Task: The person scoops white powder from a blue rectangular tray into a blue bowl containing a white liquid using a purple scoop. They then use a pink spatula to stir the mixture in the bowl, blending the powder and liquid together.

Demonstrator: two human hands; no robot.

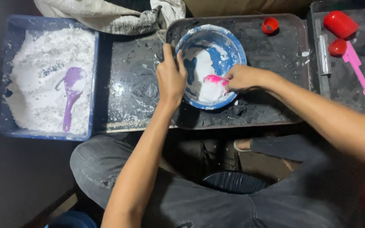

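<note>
Blue bowl (229,46) sits on the dark tray (284,63), your left hand (172,78) clamped in a tight grip on its near-left rim.
Your right hand (243,77) pinches one pink spoon (214,79) inside the bowl, its tip in white paste. You see one bowl, smeared white over blue, one purple scoop (72,90) lying in the blue tub (90,105) of white powder, and one small red cup (270,25).

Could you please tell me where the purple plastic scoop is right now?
In the head view, the purple plastic scoop lies far left on white powder inside the blue rectangular tub, beside the dark tray, left of the left hand.
</note>
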